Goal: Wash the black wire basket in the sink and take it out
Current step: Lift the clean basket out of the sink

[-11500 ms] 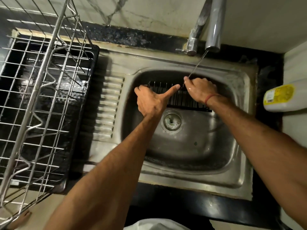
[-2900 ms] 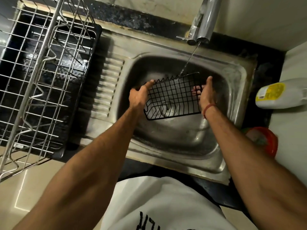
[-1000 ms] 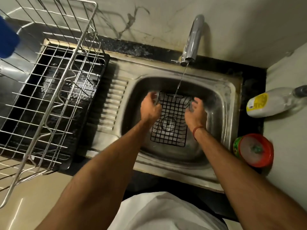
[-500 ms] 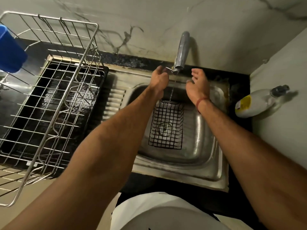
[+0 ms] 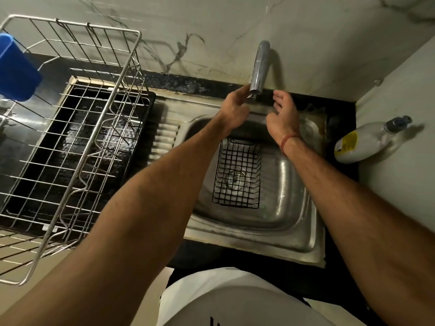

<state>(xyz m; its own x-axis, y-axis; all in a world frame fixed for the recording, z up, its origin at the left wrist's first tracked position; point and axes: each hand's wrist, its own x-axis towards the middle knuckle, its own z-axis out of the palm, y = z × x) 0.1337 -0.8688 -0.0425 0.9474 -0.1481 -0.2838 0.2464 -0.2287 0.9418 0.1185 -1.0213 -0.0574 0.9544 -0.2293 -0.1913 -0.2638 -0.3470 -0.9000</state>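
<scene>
The black wire basket (image 5: 237,171) lies on the bottom of the steel sink (image 5: 277,229), over the drain, with no hand on it. My left hand (image 5: 234,107) is up at the tap (image 5: 259,67), its fingers pinching the small lever at the spout's lower end. My right hand (image 5: 281,114) hovers just right of the spout, fingers loosely spread and holding nothing. No water stream is visible under the spout.
A large steel dish rack (image 5: 70,128) stands over a black tray (image 5: 89,137) left of the sink, with a blue container (image 5: 16,69) at its far left. A dish-soap bottle (image 5: 367,140) lies on the counter to the right. The wall is close behind the tap.
Both hands let go of the basket, which now rests on the sink bottom, and rose to the tap. The thin water stream seen half a second ago is gone.
</scene>
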